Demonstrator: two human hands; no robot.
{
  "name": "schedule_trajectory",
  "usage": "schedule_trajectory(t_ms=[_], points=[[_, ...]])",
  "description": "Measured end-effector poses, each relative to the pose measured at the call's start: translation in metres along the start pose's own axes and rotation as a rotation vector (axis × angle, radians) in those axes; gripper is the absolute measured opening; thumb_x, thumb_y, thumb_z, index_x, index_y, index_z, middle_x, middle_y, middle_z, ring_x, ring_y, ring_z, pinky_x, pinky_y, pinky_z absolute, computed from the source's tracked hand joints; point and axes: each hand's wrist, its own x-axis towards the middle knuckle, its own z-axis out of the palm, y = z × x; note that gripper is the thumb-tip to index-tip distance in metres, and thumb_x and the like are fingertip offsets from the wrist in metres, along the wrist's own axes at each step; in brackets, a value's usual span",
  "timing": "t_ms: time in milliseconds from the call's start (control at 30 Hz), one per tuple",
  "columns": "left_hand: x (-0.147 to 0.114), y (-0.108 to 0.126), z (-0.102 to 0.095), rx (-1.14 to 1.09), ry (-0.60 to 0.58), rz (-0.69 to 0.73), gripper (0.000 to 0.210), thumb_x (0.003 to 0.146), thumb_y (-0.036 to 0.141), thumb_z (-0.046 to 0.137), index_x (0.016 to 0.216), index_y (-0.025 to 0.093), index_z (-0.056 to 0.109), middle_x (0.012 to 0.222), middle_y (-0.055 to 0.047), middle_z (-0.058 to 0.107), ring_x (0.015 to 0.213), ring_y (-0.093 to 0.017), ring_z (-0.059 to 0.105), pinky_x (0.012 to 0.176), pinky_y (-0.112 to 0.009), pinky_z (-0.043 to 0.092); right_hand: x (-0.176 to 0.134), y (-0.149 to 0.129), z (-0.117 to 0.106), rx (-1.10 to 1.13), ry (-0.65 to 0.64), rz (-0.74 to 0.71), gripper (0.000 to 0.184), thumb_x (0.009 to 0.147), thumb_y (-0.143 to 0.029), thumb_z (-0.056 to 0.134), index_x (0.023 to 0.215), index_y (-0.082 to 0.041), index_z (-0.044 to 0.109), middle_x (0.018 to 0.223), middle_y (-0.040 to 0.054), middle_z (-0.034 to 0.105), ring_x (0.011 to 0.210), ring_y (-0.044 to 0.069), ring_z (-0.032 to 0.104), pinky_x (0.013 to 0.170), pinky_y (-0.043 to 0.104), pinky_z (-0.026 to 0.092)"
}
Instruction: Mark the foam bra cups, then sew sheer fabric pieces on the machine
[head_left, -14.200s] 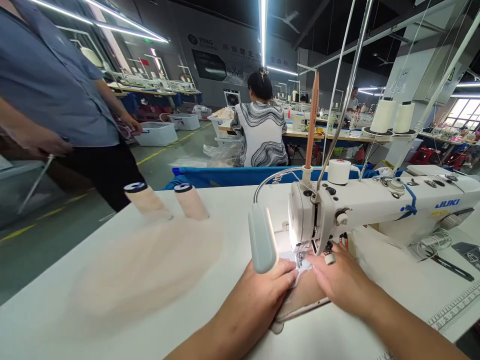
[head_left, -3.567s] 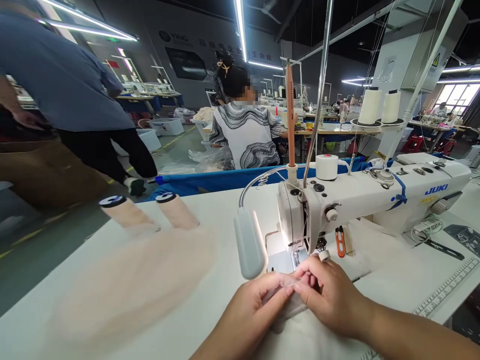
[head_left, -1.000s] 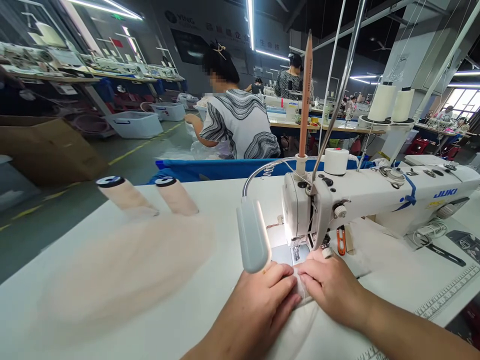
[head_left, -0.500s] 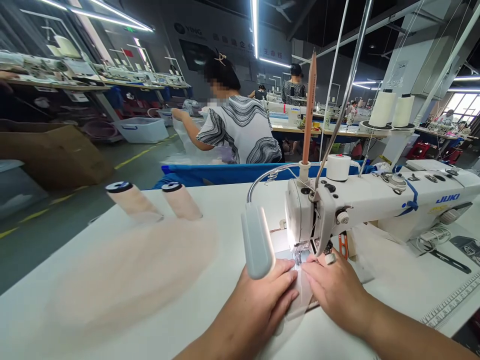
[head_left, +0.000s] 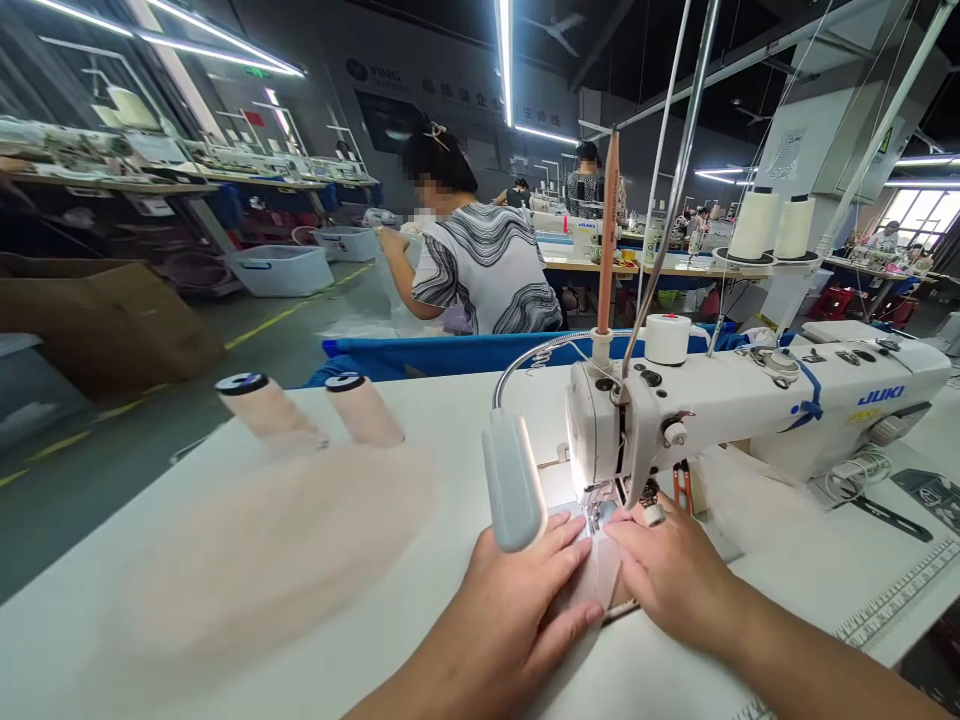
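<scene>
My left hand [head_left: 517,600] lies flat on a strip of sheer, pale fabric [head_left: 604,570], just left of the presser foot [head_left: 595,517]. Its fingers point at the foot, and its thumb is spread to the right across the cloth. On the other side, my right hand [head_left: 671,565] is closed, with thumb and forefinger pinching the fabric edge beside the needle. Its other fingertips are hidden behind the machine head. The white sewing machine [head_left: 735,405] stands over both hands. A small grey lamp [head_left: 514,485] partly covers the space above my left fingers.
Two peach thread cones [head_left: 364,410] stand at the table's back left, near a heap of sheer peach fabric [head_left: 285,550]. Orange-handled snips [head_left: 682,488] lie behind my right hand. A ruler strip [head_left: 896,595] runs along the right. A co-worker [head_left: 487,255] sits beyond the blue cloth [head_left: 450,355].
My left thumb has spread away from the fingers, toward the right. My right hand keeps nearly the same place. The co-worker's hand has moved right, and the view has shifted slightly.
</scene>
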Motion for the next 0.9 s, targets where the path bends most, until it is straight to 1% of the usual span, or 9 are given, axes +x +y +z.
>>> schedule_trajectory(t_ms=[100, 133, 200, 267, 367, 500, 600, 733, 900], points=[[-0.008, 0.005, -0.006, 0.011, 0.015, 0.043, 0.067, 0.082, 0.070, 0.077, 0.132, 0.027, 0.066, 0.147, -0.016, 0.069, 0.126, -0.047, 0.066, 0.094, -0.058, 0.048, -0.002, 0.001, -0.008, 0.121, -0.033, -0.103, 0.026, 0.090, -0.005, 0.059, 0.105, -0.022, 0.070, 0.116, 0.0083, 0.073, 0.101, 0.025, 0.061, 0.089, 0.036, 0.049], [-0.009, 0.007, -0.006, -0.004, 0.018, 0.048, 0.058, 0.083, 0.067, 0.075, 0.124, 0.027, 0.067, 0.144, -0.015, 0.069, 0.121, -0.045, 0.068, 0.092, -0.056, 0.049, -0.002, 0.001, -0.008, 0.152, -0.039, -0.138, 0.024, 0.091, -0.006, 0.060, 0.104, -0.022, 0.070, 0.119, 0.0085, 0.072, 0.103, 0.025, 0.062, 0.090, 0.036, 0.049], [-0.010, 0.010, -0.003, -0.058, 0.026, 0.029, 0.017, 0.096, 0.040, 0.060, 0.101, 0.026, 0.066, 0.129, -0.011, 0.073, 0.108, -0.035, 0.071, 0.086, -0.049, 0.050, -0.002, 0.003, -0.007, 0.189, -0.040, -0.185, 0.018, 0.094, -0.007, 0.058, 0.096, -0.022, 0.069, 0.115, 0.0078, 0.073, 0.098, 0.023, 0.064, 0.086, 0.034, 0.049], [-0.006, 0.012, 0.002, -0.131, 0.077, -0.014, 0.019, 0.095, 0.015, 0.042, 0.084, 0.025, 0.054, 0.101, -0.006, 0.074, 0.087, -0.025, 0.069, 0.075, -0.038, 0.050, -0.001, 0.004, -0.003, 0.219, -0.010, -0.192, 0.017, 0.097, -0.010, 0.055, 0.088, -0.021, 0.065, 0.098, 0.0055, 0.072, 0.087, 0.022, 0.062, 0.078, 0.032, 0.048], [0.006, 0.013, 0.010, -0.228, 0.160, -0.082, 0.022, 0.096, 0.013, 0.035, 0.079, 0.026, 0.041, 0.072, 0.001, 0.060, 0.060, -0.019, 0.055, 0.056, -0.030, 0.041, 0.001, 0.005, 0.002, 0.306, 0.077, -0.140, 0.018, 0.102, -0.015, 0.052, 0.092, -0.022, 0.065, 0.085, 0.0026, 0.071, 0.078, 0.020, 0.061, 0.073, 0.031, 0.047], [0.019, 0.011, 0.009, -0.335, 0.089, -0.221, 0.015, 0.089, 0.016, 0.040, 0.091, 0.027, 0.050, 0.077, 0.001, 0.064, 0.064, -0.020, 0.059, 0.057, -0.030, 0.045, 0.005, 0.002, 0.003, 0.403, 0.166, 0.001, 0.019, 0.106, -0.020, 0.051, 0.101, -0.023, 0.069, 0.092, 0.0024, 0.076, 0.085, 0.020, 0.067, 0.078, 0.030, 0.048], [0.023, 0.009, 0.005, -0.329, -0.004, -0.311, 0.026, 0.087, 0.020, 0.044, 0.103, 0.025, 0.064, 0.087, -0.001, 0.072, 0.075, -0.023, 0.067, 0.065, -0.032, 0.050, 0.007, -0.001, 0.004, 0.437, 0.171, 0.083, 0.018, 0.105, -0.022, 0.055, 0.099, -0.024, 0.072, 0.091, 0.0014, 0.078, 0.086, 0.020, 0.070, 0.079, 0.030, 0.049], [0.025, 0.008, 0.001, -0.329, -0.061, -0.324, 0.029, 0.094, 0.025, 0.041, 0.080, 0.026, 0.067, 0.071, 0.002, 0.070, 0.064, -0.021, 0.064, 0.058, -0.029, 0.045, 0.007, -0.002, 0.005, 0.460, 0.154, 0.105, 0.018, 0.105, -0.024, 0.055, 0.099, -0.025, 0.073, 0.091, 0.0009, 0.078, 0.086, 0.020, 0.072, 0.079, 0.030, 0.049], [0.025, 0.007, -0.002, -0.335, -0.090, -0.301, 0.038, 0.101, 0.028, 0.039, 0.076, 0.027, 0.068, 0.063, 0.005, 0.066, 0.057, -0.017, 0.062, 0.055, -0.027, 0.041, 0.007, -0.002, 0.005, 0.452, 0.144, 0.083, 0.018, 0.105, -0.023, 0.054, 0.099, -0.024, 0.071, 0.092, 0.0016, 0.078, 0.086, 0.020, 0.072, 0.079, 0.030, 0.048]])
